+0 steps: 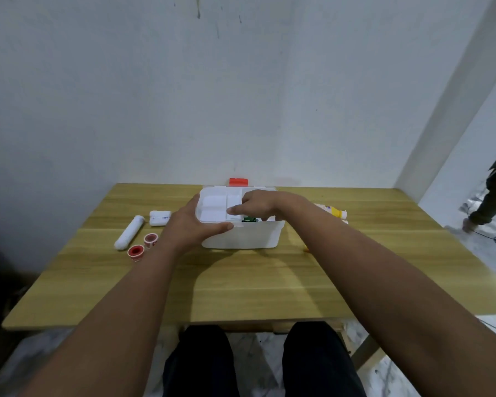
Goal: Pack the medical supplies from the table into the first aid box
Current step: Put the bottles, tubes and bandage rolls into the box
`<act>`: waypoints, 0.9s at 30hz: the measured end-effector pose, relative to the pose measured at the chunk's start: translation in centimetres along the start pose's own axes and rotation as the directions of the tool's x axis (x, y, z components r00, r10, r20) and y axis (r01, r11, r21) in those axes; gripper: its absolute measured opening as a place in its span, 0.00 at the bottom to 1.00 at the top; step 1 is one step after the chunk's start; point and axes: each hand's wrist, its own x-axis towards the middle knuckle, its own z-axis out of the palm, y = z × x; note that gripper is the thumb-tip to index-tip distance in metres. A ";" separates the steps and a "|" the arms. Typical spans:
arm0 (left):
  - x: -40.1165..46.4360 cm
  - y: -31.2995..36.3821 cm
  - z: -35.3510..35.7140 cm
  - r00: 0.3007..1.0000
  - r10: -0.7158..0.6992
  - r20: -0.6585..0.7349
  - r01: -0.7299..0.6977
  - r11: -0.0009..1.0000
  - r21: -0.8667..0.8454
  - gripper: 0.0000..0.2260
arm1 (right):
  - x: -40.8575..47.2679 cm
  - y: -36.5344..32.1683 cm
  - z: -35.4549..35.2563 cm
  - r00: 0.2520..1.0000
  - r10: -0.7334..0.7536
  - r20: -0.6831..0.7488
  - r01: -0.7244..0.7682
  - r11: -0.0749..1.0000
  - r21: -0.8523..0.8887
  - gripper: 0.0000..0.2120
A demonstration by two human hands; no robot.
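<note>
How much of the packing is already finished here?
Partly done. White packets already lie in the first aid box. The left hand grips its rim while the right hand reaches inside. A bandage roll, white tube, two tape rolls and a yellow bottle remain outside.

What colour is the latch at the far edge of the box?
Red-orange latch, on the white plastic first aid box; head view.

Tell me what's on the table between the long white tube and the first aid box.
In the head view: a white bandage roll, the left hand gripping the box.
</note>
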 end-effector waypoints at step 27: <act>0.5 -0.5 0.0 1.000 0.029 -0.001 -0.029 0.999 -0.042 0.42 | -0.3 -0.6 1.7 0.986 0.013 -0.164 -0.011 1.000 0.017 0.20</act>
